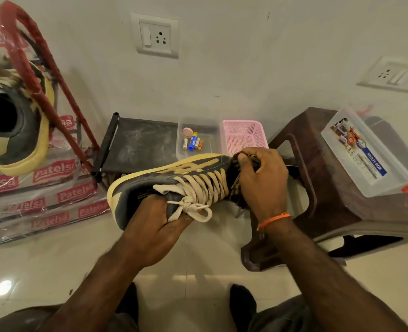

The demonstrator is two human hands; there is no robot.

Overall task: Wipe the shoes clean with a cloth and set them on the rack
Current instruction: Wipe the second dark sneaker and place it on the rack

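Centrally, left hand point(157, 226) fingers curl under the grey suede, cream-laced sneaker point(174, 180); right hand point(260, 178) fingers pinch a dark bunched cloth point(236, 188) against its toe.

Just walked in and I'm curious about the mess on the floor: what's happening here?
A person is cleaning a shoe. The left hand grips the grey and yellow sneaker by its heel end, holding it on its side above the floor. The right hand grips a dark cloth pressed against its toe end. The low black rack behind holds no shoe yet. Another shoe sits at the far left.
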